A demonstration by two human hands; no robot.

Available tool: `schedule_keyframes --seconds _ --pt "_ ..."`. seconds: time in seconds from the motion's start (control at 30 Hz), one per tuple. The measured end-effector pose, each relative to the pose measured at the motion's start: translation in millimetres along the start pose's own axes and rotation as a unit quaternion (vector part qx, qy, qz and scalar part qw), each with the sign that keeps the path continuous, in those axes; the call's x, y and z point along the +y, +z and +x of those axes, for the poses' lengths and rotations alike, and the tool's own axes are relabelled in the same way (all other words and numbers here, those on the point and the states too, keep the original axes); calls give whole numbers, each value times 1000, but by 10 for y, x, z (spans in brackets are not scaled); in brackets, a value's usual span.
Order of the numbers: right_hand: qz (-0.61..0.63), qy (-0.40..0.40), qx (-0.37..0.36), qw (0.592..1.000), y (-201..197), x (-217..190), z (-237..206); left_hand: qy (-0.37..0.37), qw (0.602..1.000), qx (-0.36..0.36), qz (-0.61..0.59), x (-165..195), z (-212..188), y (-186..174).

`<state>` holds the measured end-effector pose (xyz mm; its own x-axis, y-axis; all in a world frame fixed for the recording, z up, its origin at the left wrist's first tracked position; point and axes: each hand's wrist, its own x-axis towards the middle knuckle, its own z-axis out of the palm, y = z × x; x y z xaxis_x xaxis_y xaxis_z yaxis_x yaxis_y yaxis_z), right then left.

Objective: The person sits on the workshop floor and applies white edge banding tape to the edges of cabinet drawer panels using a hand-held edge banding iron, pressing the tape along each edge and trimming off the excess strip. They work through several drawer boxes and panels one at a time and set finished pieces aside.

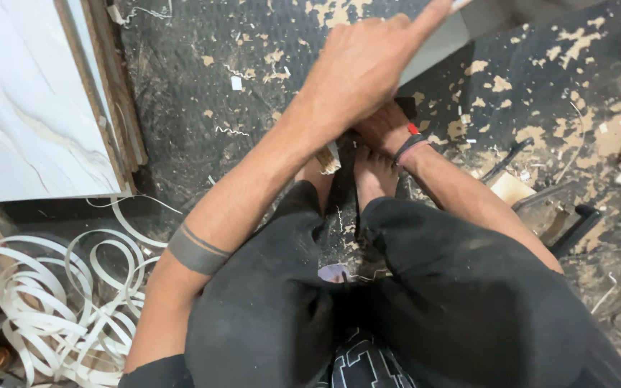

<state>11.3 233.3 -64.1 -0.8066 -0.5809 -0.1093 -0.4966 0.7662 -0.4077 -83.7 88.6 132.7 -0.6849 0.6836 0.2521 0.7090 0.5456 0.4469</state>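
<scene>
I am squatting over a dark floor, with black trousers (454, 287) filling the lower frame. My left hand (357, 68) reaches up across the middle with its back to the camera. Its fingers are curled and its index finger stretches along the edge of a white panel (436, 47) at the top. What the palm holds is hidden. My right hand (389, 129) lies lower, mostly covered by the left hand, with a red and a black band on its wrist (411, 144). Its fingers are out of sight. My bare feet (374, 172) stand just below the hands.
A white marble-patterned board (30, 100) with a wooden edge leans at the left. Loose coils of white edge strip (52, 302) pile up at the lower left. A black metal handle (576, 223) and a small wooden block (512, 188) lie at the right among wood chips.
</scene>
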Motion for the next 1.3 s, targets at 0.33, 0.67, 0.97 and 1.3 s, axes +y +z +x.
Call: schedule_keyframes --seconds 0.33,0.67,0.97,1.3 --pt "477 378 277 744 152 -13 -658 -15 999 -5 -37 -3 21 -100" --pt "595 436 288 611 385 -147 -397 -20 998 -42 -33 59 27 -227" --pt "604 481 367 519 -271 721 -239 -9 997 -74 -16 54 42 -254" --pt "599 465 365 540 -336 854 -421 -20 994 -81 -69 36 66 -344"
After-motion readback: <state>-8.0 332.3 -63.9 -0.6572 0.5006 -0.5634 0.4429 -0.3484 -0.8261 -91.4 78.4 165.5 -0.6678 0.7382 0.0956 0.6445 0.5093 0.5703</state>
